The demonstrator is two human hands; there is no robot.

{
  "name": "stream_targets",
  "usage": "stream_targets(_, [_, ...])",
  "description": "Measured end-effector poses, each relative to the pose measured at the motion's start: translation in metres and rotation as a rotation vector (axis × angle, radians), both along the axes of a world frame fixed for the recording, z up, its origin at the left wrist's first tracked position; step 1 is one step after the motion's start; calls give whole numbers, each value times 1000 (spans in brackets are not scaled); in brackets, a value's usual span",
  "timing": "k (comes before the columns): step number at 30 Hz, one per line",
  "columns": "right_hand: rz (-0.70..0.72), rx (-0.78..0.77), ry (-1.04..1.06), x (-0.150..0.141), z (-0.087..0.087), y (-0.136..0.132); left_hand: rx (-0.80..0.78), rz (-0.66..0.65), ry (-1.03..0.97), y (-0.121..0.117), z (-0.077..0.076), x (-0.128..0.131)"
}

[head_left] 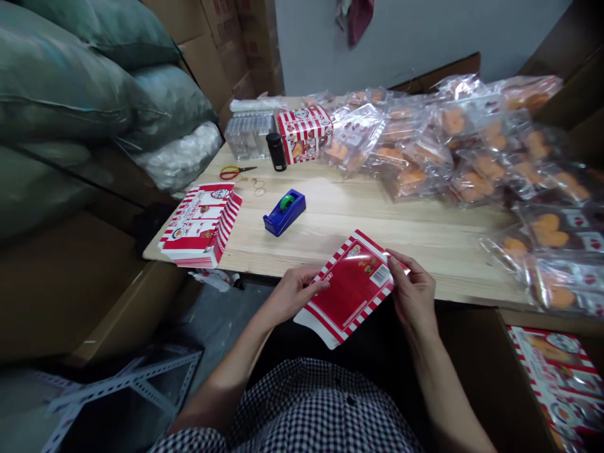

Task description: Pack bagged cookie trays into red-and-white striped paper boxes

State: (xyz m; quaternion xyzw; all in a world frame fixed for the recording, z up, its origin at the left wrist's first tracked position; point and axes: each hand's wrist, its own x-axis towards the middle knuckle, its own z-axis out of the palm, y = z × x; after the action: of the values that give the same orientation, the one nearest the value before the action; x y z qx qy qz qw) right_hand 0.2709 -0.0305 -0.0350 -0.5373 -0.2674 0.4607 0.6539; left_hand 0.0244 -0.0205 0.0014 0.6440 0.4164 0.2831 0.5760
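A flat, folded red-and-white striped carton is tilted in front of me at the table's front edge, its barcode at the upper right. On its left edge my left hand is closed, thumb on top. The opposite edge is pinched by my right hand, with the fingers partly behind the carton. Just beyond lies a blue tape dispenser with a green core. To the left rests a stack of similar flat cartons.
Bagged orange food-shaped pieces cover the table's right and back. Behind the dispenser stand a black bottle, a made-up striped box and clear plastic packs. Scissors lie left. A cardboard box with packed cartons is lower right.
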Motion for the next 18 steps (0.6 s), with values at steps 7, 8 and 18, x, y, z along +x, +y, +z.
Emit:
stream_targets(7, [-52,19,47,-5,-38,56,183,102,207,61,-30,2])
stream_targets(8, [-94,33,53,-6,-43,65,265,149,297,68,-33,5])
stream_targets(18, [-250,28,-8,-12,-70,97,731,-65,740,68,-58,64])
